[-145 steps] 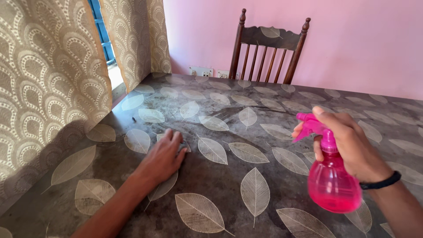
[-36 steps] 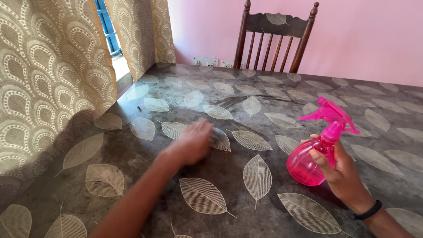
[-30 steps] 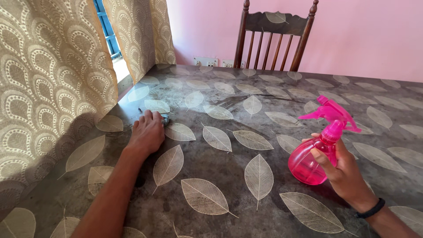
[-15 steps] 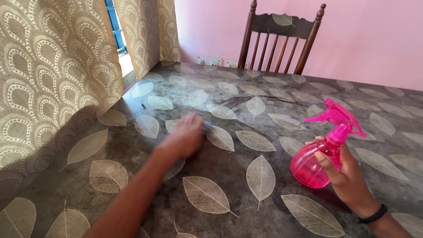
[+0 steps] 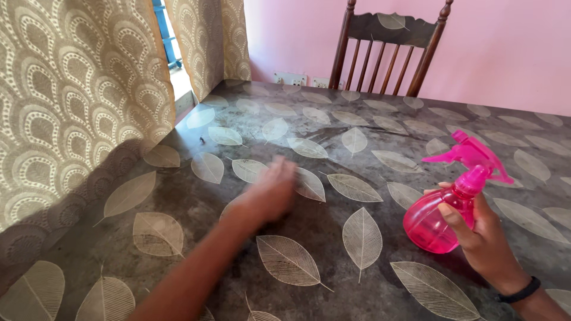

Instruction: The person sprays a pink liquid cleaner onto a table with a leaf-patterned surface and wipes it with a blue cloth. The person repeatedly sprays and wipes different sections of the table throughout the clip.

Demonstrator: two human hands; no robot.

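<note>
We press our blurred left hand (image 5: 269, 193) (finger spread impossible to tell) on the leaf-patterned table (image 5: 333, 255), while our right hand (image 5: 485, 235) wraps fingers around the pink spray bottle (image 5: 449, 205), resting upright beside it.

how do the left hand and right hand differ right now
The left hand lies flat on the leaf-patterned table, blurred and holding nothing visible; the right hand is sharp and grips a pink spray bottle. The right wrist wears a dark band; none shows on the left. Both are bare.
</note>
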